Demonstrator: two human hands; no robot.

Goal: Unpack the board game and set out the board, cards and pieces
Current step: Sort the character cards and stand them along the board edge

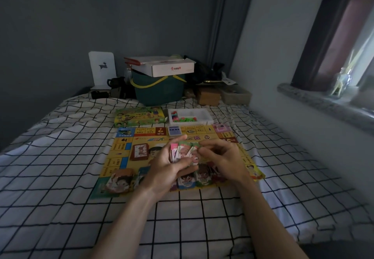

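The yellow game board (121, 155) lies flat on the checked bedsheet. Above its middle my left hand (166, 167) grips a fanned stack of cards (183, 151). My right hand (222, 157) pinches the top right of that stack. A brown card deck (139, 152) rests on the board's left part, and a blue-backed deck (174, 130) near its far edge. More picture cards (119, 181) lie along the board's near edge. Behind the board are the green game box (138, 118) and a white tray (202, 113) of coloured pieces (182, 118).
A green basket (162, 92) with a white carton (168, 67) on top stands at the bed's head, beside a white stand (102, 68), dark clutter and a brown box (208, 95). A wall and stone window sill (313, 101) run along the right.
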